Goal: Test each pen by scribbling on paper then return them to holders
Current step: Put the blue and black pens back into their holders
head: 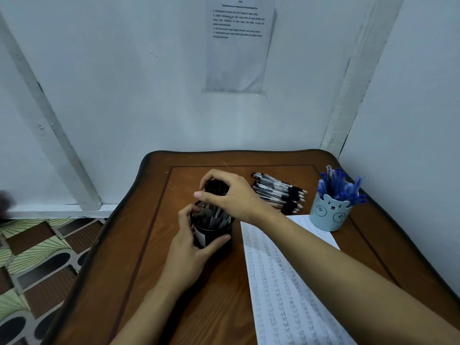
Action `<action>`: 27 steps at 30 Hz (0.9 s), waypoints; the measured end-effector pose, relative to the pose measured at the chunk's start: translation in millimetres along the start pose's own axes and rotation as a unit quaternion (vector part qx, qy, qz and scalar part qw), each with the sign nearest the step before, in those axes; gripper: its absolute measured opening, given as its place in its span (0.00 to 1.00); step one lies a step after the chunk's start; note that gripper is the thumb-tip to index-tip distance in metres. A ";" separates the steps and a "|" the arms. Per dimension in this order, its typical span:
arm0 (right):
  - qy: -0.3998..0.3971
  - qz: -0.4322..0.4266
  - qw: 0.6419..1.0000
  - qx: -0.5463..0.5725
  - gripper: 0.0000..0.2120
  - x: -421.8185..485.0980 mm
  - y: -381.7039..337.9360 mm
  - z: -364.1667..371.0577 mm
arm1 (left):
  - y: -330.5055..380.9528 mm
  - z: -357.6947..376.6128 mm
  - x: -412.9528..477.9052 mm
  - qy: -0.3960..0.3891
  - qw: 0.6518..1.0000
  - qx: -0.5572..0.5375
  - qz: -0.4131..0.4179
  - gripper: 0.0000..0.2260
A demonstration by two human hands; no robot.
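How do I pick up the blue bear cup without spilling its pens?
Hold the bear cup round its wall, low down, coming from the near side. It stands upright with blue pens fanning out of the top, and loose black pens lie just left of it.

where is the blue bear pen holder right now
In the head view, the blue bear holder stands at the far right of the table, just right of the loose black pens and at the far end of the paper.
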State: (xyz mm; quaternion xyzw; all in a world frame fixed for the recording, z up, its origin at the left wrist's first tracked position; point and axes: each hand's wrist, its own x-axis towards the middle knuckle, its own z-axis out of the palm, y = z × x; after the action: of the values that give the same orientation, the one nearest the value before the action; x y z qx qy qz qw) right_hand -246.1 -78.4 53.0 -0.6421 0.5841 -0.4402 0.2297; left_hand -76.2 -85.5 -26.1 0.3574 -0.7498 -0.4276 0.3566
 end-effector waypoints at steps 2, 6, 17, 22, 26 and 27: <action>0.027 0.029 0.999 0.024 0.10 -1.7 3.4 -0.3 | 1.9 -0.2 0.0 -0.002 1.000 0.006 -0.004 0.34; 0.046 0.065 0.990 0.120 0.10 -3.2 6.1 5.3 | 3.7 -1.5 -0.5 -0.007 1.000 0.006 -0.009 0.33; 0.077 0.125 0.977 0.152 0.16 -2.0 10.3 -29.7 | 8.9 -5.3 3.8 -0.030 0.999 0.010 -0.019 0.33; 0.131 0.155 0.955 -0.216 0.12 -7.4 53.4 -69.3 | 5.7 -4.6 7.7 -0.030 0.999 0.014 -0.019 0.33; -0.046 0.209 0.878 -0.428 0.39 -15.3 75.1 -79.9 | 5.7 -2.4 11.7 -0.022 0.999 0.016 -0.020 0.32; -0.071 0.209 0.866 -0.449 0.42 -16.9 79.7 -79.8 | 5.8 -1.7 13.3 -0.019 0.999 0.018 -0.021 0.32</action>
State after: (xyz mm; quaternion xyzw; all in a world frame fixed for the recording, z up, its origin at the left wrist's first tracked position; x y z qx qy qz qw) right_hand -355.1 -61.7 24.0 -0.5683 0.8213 -0.0250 0.0436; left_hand -82.6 -95.1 -17.2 0.3712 -0.7562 -0.4286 0.3268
